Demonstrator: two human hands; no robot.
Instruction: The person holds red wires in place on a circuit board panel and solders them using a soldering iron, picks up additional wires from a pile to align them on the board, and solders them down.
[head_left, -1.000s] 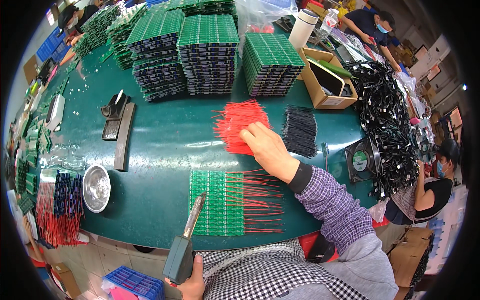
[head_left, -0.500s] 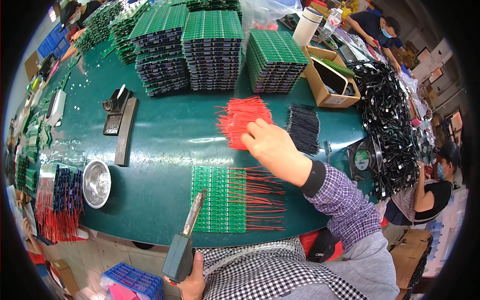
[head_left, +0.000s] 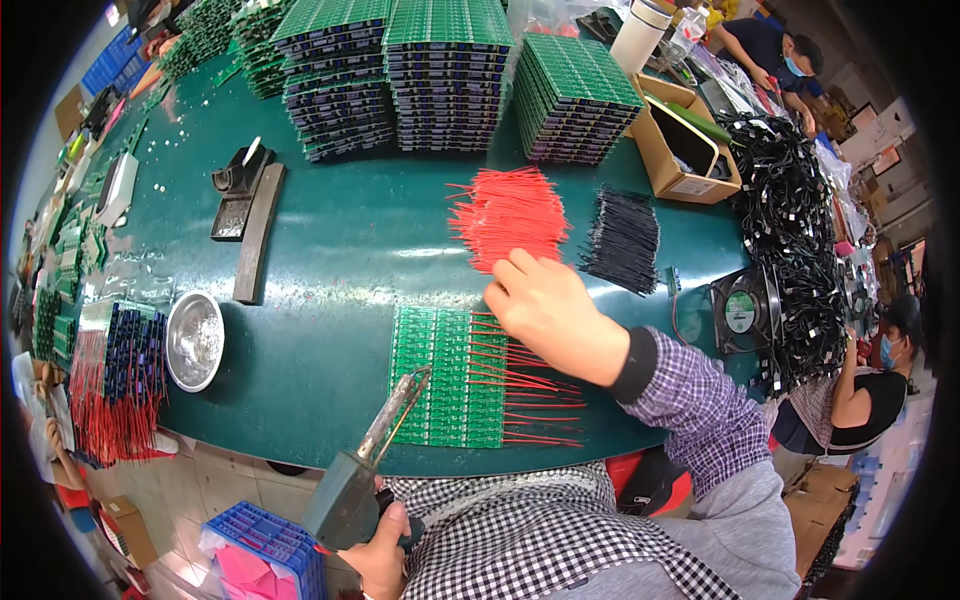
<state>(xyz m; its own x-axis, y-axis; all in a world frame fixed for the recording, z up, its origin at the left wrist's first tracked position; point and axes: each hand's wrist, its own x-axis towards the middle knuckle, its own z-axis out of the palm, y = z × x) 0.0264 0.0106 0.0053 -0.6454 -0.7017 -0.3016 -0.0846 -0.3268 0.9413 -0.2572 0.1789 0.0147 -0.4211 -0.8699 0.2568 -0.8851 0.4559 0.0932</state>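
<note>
My left hand (head_left: 380,555) grips a soldering gun (head_left: 345,495) by its dark handle, fingers wrapped round it. The metal tip reaches over a green circuit board panel (head_left: 425,400); whether it touches is unclear. Red wires (head_left: 540,405) stick out from the panel's right part in a row. At the near edge of a loose pile of red wires (head_left: 510,210) is my right hand (head_left: 560,315), fingers pinched together. What the pinch holds, if anything, is hidden. A bundle of black wires (head_left: 622,240) lies to the right of the red pile.
Tall stacks of green boards (head_left: 445,90) stand at the back. On the left are a metal bowl (head_left: 195,342), a soldering iron stand (head_left: 238,190) and wired boards (head_left: 115,385). A cardboard box (head_left: 690,185), a fan (head_left: 742,310) and black cables (head_left: 790,230) occupy the right. Other people work nearby.
The view has shifted, so the table's contents sit higher. My right hand has drawn from over the red pile toward its near edge. The soldering gun has tilted, its tip slightly farther over the panel.
</note>
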